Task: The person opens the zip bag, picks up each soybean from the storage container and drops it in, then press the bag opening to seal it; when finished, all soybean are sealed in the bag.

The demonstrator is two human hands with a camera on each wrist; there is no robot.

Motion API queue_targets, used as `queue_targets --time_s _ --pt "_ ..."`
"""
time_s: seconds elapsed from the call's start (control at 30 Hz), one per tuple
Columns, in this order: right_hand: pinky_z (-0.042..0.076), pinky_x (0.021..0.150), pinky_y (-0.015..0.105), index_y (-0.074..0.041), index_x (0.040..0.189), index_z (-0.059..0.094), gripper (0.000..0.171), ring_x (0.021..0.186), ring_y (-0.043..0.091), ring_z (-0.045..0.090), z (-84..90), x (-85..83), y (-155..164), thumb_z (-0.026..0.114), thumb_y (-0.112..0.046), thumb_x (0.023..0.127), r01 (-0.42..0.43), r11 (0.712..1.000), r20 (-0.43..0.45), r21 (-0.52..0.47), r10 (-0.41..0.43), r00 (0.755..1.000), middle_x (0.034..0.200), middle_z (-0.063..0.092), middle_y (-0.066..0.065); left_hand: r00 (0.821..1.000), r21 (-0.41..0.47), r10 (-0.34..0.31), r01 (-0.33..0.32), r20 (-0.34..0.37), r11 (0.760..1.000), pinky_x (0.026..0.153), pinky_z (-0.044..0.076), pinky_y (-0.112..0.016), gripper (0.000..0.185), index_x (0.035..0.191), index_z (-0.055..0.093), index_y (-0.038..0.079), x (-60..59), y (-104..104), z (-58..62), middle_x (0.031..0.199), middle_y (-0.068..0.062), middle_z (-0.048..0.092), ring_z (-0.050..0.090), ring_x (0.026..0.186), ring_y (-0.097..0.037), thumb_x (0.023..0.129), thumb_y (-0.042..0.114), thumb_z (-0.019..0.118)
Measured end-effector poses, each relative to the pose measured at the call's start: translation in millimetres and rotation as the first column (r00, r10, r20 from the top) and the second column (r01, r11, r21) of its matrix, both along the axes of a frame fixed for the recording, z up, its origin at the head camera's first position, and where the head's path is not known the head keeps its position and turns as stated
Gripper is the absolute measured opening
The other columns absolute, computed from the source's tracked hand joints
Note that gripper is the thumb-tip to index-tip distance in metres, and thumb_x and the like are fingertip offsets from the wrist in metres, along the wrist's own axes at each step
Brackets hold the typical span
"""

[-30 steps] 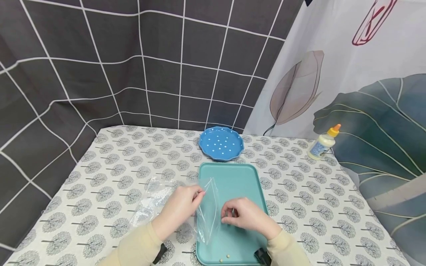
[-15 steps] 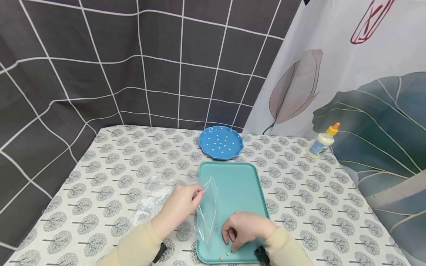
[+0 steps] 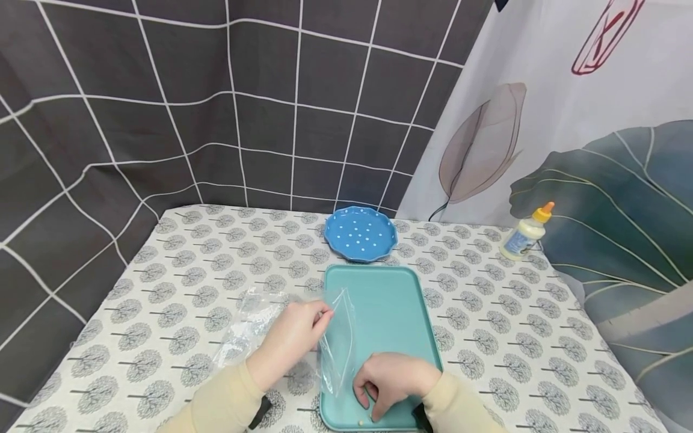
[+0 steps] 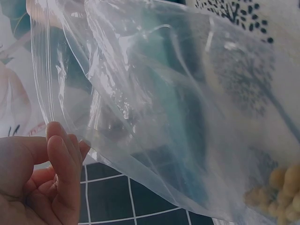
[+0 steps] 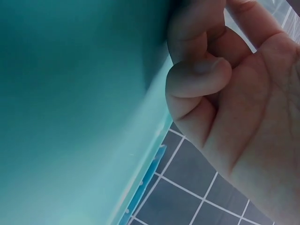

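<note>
My left hand pinches the edge of a clear zip bag near its mouth. The bag lies partly over the teal tray and partly on the cloth. In the left wrist view, round tan soybeans sit inside the bag. My right hand reaches down to the tray's near end, fingers bent. One loose soybean shows at its thumb and fingertips; whether it is pinched is unclear. Another soybean lies just left of it. In the right wrist view the fingers are curled, with the tips partly hidden.
A blue scalloped plate with white dots stands behind the tray. At the back right is a glue bottle with an orange tip. A tree-print cloth covers the table, and a dark grid curtain hangs behind.
My right hand has lowered from beside the bag's mouth to the tray's near end, then shifted slightly left onto a soybean. The left hand has kept its hold on the bag.
</note>
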State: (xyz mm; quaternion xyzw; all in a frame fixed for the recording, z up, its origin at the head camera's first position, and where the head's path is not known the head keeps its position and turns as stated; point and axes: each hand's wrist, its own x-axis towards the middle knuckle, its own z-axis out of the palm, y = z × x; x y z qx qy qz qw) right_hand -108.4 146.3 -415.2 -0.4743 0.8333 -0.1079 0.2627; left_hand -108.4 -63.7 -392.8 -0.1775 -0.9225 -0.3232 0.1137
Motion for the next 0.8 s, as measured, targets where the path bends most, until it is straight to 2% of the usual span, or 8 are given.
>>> queue_targets --time_s 0.33,0.6,0.8 --pt "0.032 0.044 0.011 -0.023 0.064 0.061 0.021 0.044 -0.007 0.034 -1.5 -0.6 -3.4 0.079 -0.012 0.066 0.064 0.997 0.021 -0.044 -0.063 0.998 0.048 0.040 -0.017 1.000 -0.002 0.002 -0.002 0.005 1.000 0.043 0.038 -0.016 0.011 0.083 0.067 0.010 -1.7 -0.8 -3.0 0.058 0.011 0.050 0.037 0.045 0.001 0.091 0.015 0.061" --pt "0.029 0.044 0.011 -0.024 0.062 0.058 0.021 0.046 -0.006 0.034 -3.4 -4.1 -5.6 0.071 -0.008 0.065 0.112 0.991 -0.045 -0.074 -0.116 0.992 0.050 0.038 -0.019 1.000 -0.006 0.006 -0.006 0.007 1.000 0.042 0.037 -0.016 0.012 0.081 0.065 0.011 -2.5 -1.0 -3.2 0.056 0.012 0.047 0.036 0.044 0.001 0.091 0.016 0.061" --pt "0.028 0.044 0.009 -0.023 0.060 0.055 0.021 0.046 -0.007 0.031 -4.3 -8.3 -3.7 0.067 -0.006 0.065 0.150 0.976 -0.127 -0.158 -0.170 0.977 0.051 0.035 -0.019 1.000 -0.008 0.006 -0.006 0.002 1.000 0.042 0.037 -0.016 0.012 0.081 0.065 0.011 -2.9 -1.1 -2.8 0.056 0.012 0.047 0.036 0.044 0.001 0.091 0.015 0.061"
